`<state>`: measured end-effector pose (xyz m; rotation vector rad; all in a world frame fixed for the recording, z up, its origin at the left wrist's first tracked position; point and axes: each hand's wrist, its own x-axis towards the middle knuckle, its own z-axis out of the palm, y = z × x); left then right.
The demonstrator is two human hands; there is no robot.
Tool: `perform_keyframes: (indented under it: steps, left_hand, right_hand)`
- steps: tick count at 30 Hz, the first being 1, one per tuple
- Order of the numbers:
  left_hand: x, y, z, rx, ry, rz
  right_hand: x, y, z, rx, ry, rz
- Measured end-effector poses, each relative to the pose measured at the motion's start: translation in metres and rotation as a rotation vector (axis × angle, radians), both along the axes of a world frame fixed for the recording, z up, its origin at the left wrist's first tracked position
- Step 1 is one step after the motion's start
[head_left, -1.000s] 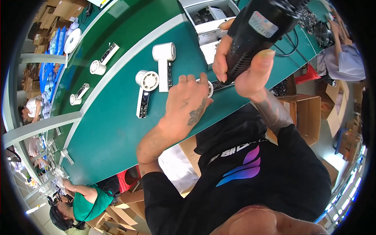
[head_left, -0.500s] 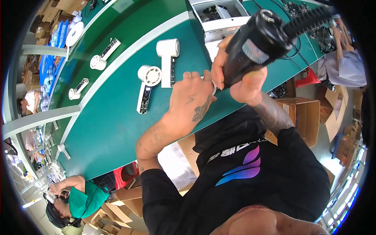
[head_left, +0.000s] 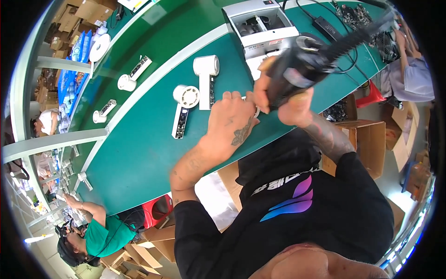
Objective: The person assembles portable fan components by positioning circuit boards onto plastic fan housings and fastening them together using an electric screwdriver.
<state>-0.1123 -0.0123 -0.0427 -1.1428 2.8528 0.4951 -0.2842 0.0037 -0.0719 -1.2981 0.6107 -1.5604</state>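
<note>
My right hand (head_left: 292,104) is wrapped round a black electric screwdriver (head_left: 297,69) with a ribbed cable sleeve at its top; its lower tip is hidden. My left hand (head_left: 232,118) lies palm down beside it, fingers curled over a white part, of which only a bit of curved edge (head_left: 257,111) shows by the thumb. The two hands nearly touch. Left of them on the green bench lie two white handheld fans, their handles open and dark circuit boards showing: one fan (head_left: 188,97) with its grille up, another fan (head_left: 206,67) a little farther off.
A grey-white machine (head_left: 265,35) with an open top stands beyond my hands. A black power adapter (head_left: 325,28) and cables lie to its right. More fans (head_left: 127,82) rest past the white rail (head_left: 153,69). Co-workers sit at left and far right; cardboard boxes (head_left: 371,144) stand below the bench.
The whole view has shifted slightly, so the bench things sit farther right and lower. The screwdriver's upper end has swung a little to the left. Both hands keep their hold.
</note>
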Motion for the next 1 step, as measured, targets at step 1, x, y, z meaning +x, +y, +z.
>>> perform_keyframes:
  steps: [1]
  left_hand:
    - [-0.0018, -0.0037, 0.0044, 0.004, -0.104, -0.012]
  right_hand:
    - [0.0005, -0.0039, 0.0011, -0.020, -0.012, -0.006]
